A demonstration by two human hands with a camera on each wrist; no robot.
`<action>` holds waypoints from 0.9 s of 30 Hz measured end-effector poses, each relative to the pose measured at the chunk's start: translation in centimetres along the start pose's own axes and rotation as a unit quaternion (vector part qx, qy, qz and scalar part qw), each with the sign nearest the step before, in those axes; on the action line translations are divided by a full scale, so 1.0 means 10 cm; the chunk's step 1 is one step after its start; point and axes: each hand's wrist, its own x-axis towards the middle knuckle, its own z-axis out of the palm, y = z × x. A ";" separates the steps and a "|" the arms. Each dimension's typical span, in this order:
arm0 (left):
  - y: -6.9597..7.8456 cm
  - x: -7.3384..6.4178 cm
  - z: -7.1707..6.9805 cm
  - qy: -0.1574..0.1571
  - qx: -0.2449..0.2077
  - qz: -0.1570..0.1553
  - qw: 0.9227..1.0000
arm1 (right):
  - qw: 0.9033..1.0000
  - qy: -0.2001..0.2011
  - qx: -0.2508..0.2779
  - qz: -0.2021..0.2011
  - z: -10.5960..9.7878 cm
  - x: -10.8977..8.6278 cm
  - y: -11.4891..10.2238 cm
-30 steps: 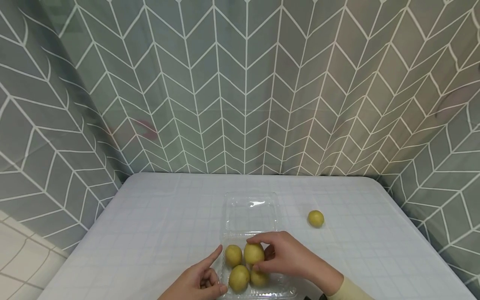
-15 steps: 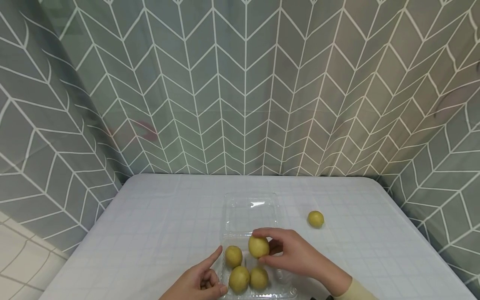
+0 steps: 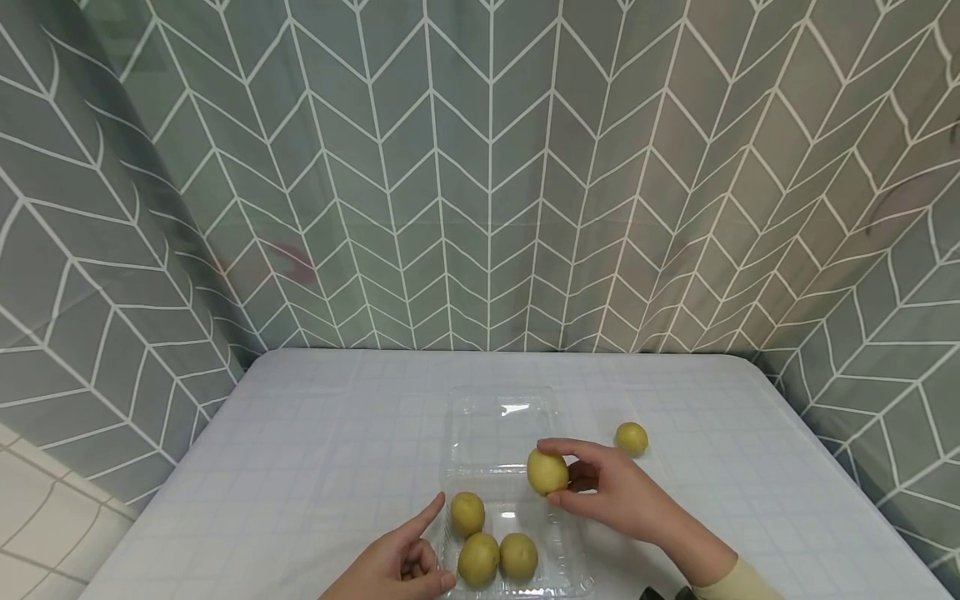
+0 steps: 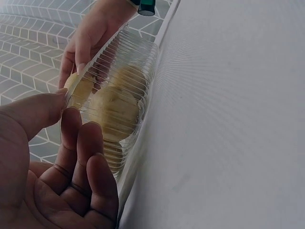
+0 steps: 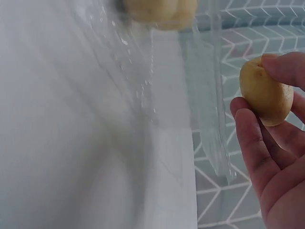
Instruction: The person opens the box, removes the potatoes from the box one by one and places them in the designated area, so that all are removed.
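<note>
Clock positions are taken from the middle of the clear tray [image 3: 557, 543], with 12 o'clock pointing away from the person. The left hand [image 3: 401, 558] is at 9 o'clock, extended index finger and thumb at the tray's rim; whether it pinches the rim cannot be told. Inside the tray, two yellow round items, the first item [image 3: 478, 560] at 8 o'clock and the second item [image 3: 518, 557] at 6 o'clock, sit side by side. The third item [image 3: 467, 514] sits at 10 o'clock. The right hand [image 3: 618, 493], at 2 o'clock, pinches the gripped item [image 3: 547, 472] between thumb and fingertips at 1 o'clock, near the lid hinge. The lid [image 3: 501, 437] lies open at 12 o'clock. The loose item [image 3: 632, 437] rests on the white tablecloth [image 3: 337, 433] at 2 o'clock, beyond the right hand. A grey patterned curtain [image 3: 491, 183] hangs behind.
</note>
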 end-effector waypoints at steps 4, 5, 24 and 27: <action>0.00 0.00 0.00 0.000 -0.003 -0.001 1.000 | 0.999 0.022 -0.002 0.028 -0.11 -0.04 0.03; 0.00 0.00 0.00 -0.001 -0.004 -0.001 1.000 | 0.999 0.027 -0.003 0.032 -0.13 -0.05 0.04; 0.00 0.00 -0.01 -0.001 0.001 -0.002 1.000 | 0.984 0.129 0.003 0.121 -0.55 -0.28 0.25; 0.00 0.00 -0.01 -0.001 0.000 -0.005 1.000 | 0.982 0.142 -0.008 0.127 -0.62 -0.31 0.29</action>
